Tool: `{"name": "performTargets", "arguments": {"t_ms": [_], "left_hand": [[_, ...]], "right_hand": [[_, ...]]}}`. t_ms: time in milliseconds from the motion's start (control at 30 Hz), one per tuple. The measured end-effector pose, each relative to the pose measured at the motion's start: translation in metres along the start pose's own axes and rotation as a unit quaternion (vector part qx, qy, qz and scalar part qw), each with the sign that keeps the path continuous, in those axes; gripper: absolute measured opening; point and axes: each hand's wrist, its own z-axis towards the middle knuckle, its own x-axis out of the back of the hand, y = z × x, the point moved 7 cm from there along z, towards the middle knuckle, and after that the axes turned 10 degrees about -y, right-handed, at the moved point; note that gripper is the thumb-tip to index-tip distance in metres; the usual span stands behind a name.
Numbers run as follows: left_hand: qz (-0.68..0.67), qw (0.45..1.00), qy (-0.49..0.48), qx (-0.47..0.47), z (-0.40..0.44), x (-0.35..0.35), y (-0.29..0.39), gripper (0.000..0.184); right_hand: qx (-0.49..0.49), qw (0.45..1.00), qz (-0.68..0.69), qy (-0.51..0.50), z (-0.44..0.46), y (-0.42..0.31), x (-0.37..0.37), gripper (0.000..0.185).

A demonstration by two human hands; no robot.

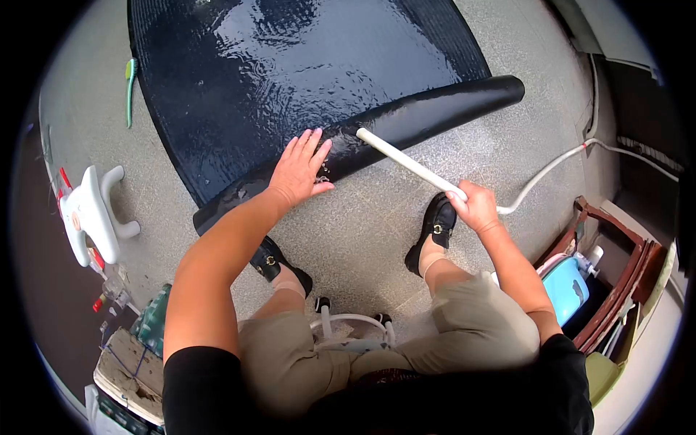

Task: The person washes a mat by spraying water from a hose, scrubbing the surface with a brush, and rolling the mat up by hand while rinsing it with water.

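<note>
A wet black mat (290, 65) lies on the speckled floor, its near edge curled into a roll (435, 112). My left hand (301, 168) rests on the rolled edge, palm down with the fingers spread. In my right hand (477, 206) is a white pipe (413, 166), gripped at its near end, with its far tip at the roll just right of my left hand. A pale hose (540, 176) runs from my right hand toward the right wall. Water ripples over the mat's surface.
A green brush (130, 90) lies on the floor left of the mat. A white plastic stool (94, 214) is at the left, with a cardboard box (134, 370) below it. At the right, a brown wooden frame (612, 312) stands around a blue basin (564, 290). My shoes flank a wheeled seat's base.
</note>
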Motion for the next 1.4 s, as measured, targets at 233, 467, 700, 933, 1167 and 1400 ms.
{"name": "performTargets", "arguments": {"t_ms": [233, 467, 700, 933, 1167, 1400], "left_hand": [[-0.025, 0.997, 0.026, 0.074, 0.181, 0.041, 0.092, 0.109], [0.037, 0.999, 0.031, -0.027, 0.362, 0.077, 0.189, 0.087], [0.217, 0.951, 0.052, -0.213, 0.358, 0.06, 0.209, 0.067], [-0.006, 0.998, 0.055, -0.021, 0.154, 0.016, 0.094, 0.081], [0.057, 0.981, 0.069, 0.175, -0.072, -0.027, -0.018, 0.097], [-0.028, 0.908, -0.005, 0.417, -0.252, -0.057, -0.112, 0.125]], "right_hand": [[-0.14, 0.986, 0.034, 0.082, -0.037, 0.122, 0.039, 0.041], [-0.302, 0.933, 0.043, 0.192, -0.094, 0.222, 0.071, 0.042], [-0.256, 0.947, 0.07, 0.183, -0.068, 0.183, 0.062, 0.039], [-0.086, 0.991, 0.058, 0.088, -0.042, 0.106, 0.028, 0.037], [0.127, 0.991, -0.001, 0.04, -0.002, 0.014, 0.014, 0.042], [0.298, 0.953, -0.017, -0.053, 0.025, -0.113, -0.029, 0.048]]}}
